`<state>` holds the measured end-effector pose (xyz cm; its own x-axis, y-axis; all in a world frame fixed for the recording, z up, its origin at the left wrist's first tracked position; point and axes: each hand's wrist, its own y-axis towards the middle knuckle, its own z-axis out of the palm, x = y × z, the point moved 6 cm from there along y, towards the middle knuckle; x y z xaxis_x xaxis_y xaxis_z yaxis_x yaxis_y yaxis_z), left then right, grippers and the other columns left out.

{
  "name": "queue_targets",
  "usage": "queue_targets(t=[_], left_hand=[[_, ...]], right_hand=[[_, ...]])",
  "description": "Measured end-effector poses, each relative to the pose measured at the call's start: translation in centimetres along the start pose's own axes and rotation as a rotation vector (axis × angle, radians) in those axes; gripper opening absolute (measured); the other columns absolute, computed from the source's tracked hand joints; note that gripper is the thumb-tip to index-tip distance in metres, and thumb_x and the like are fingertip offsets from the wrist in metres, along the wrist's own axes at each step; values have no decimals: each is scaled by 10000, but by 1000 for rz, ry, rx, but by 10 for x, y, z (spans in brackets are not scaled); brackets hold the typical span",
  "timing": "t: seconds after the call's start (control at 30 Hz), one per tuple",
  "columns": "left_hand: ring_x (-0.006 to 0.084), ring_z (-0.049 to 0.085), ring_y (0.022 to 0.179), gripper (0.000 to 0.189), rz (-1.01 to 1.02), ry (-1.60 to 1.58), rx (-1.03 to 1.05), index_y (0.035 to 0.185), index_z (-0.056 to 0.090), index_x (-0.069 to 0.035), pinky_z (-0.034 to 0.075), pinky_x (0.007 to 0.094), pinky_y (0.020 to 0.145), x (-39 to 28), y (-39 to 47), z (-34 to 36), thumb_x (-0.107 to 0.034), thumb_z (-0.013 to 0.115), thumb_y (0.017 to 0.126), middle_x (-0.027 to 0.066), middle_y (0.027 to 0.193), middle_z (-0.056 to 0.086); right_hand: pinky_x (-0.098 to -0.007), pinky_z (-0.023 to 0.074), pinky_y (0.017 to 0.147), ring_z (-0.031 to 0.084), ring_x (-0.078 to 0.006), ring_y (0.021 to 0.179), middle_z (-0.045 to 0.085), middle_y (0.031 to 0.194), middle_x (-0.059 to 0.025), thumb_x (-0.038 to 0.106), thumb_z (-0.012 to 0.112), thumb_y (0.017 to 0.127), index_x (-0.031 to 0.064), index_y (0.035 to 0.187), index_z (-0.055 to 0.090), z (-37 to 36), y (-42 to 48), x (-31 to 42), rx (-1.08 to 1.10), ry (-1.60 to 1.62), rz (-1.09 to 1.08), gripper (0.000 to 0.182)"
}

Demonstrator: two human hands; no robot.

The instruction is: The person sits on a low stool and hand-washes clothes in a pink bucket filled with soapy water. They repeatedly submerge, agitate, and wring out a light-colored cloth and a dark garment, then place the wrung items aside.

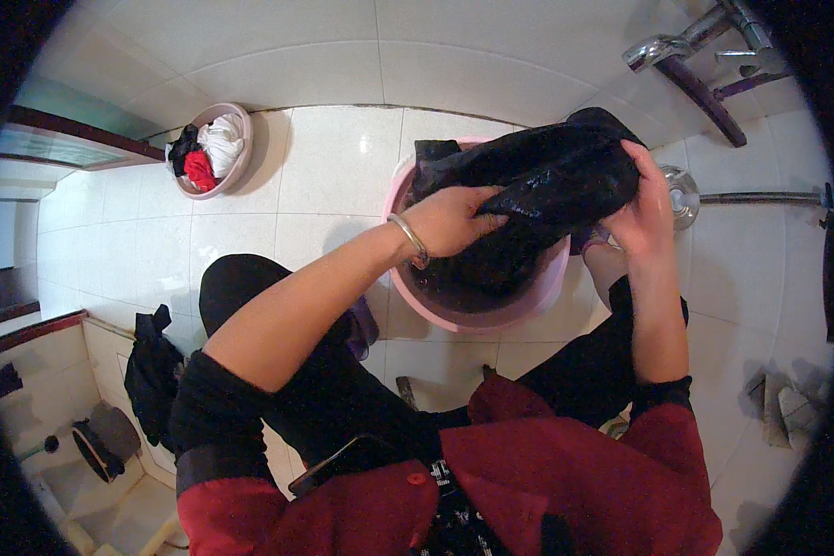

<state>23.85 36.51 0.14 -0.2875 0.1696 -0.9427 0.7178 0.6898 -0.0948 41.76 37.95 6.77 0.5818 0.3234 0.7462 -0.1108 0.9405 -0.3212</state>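
Note:
A wet black cloth garment (549,167) is stretched between my two hands above a pink plastic basin (452,320). My left hand (455,219), with a bangle at the wrist, grips the cloth over the middle of the basin. At the right, my right hand (643,208) holds the gathered far end of the garment, beyond the basin's rim. Part of the dark cloth hangs down into the basin, where dark water seems to stand. How much cloth lies in the water cannot be told.
A smaller pink basin (245,149) with white, red and black clothes stands at the upper left by the wall. A chrome faucet (650,54) juts from the upper right wall. Near my right hand is a round metal floor piece (682,198). A phone (333,462) lies on my lap.

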Motion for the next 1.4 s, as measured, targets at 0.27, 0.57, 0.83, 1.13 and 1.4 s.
queue_targets(t=[0.27, 0.57, 0.83, 1.13, 1.4], left_hand=[[376, 548, 792, 309, -39, 78, -184, 911, 567, -11, 428, 396, 699, -12, -2, -33, -308, 508, 846, 221, 810, 578], [362, 568, 754, 431, -292, -78, -451, 871, 570, 48, 437, 375, 694, 16, 1, -58, -374, 494, 830, 241, 784, 588], [143, 540, 733, 427, -255, -371, -313, 954, 566, 27, 443, 284, 678, 20, 6, -42, -383, 502, 852, 73, 819, 601], [216, 515, 1010, 732, -235, 93, 102, 1194, 392, 35, 426, 323, 860, 34, -3, -56, -465, 653, 727, 145, 1078, 559], [379, 507, 1007, 907, -252, 467, 26, 1245, 303, -39, 412, 382, 867, 59, -14, -26, -473, 738, 578, 259, 1087, 502]], right_hand=[[-331, 469, 779, 597, -217, 851, 623, 935, -85, 246, 541, 830, 22, 984, 571, -48, 28, -3, -169, -261, 148, 273], [-242, 460, 590, 564, -97, 658, 579, 660, -45, 227, 560, 827, 7, 822, 611, -7, -10, -56, 316, -1443, 308, 225], [-334, 382, 899, 510, -293, 1048, 505, 1166, -203, 232, 605, 766, -26, 1177, 438, -60, 28, -192, 161, -1335, 242, 513], [-358, 425, 868, 548, -240, 965, 573, 1047, -114, 113, 502, 722, 7, 1103, 518, -38, 20, -102, 61, -66, 209, 396], [-350, 480, 745, 582, -222, 808, 605, 891, -86, 265, 504, 723, 31, 1014, 543, -17, 13, -63, 0, 23, 120, 375]])
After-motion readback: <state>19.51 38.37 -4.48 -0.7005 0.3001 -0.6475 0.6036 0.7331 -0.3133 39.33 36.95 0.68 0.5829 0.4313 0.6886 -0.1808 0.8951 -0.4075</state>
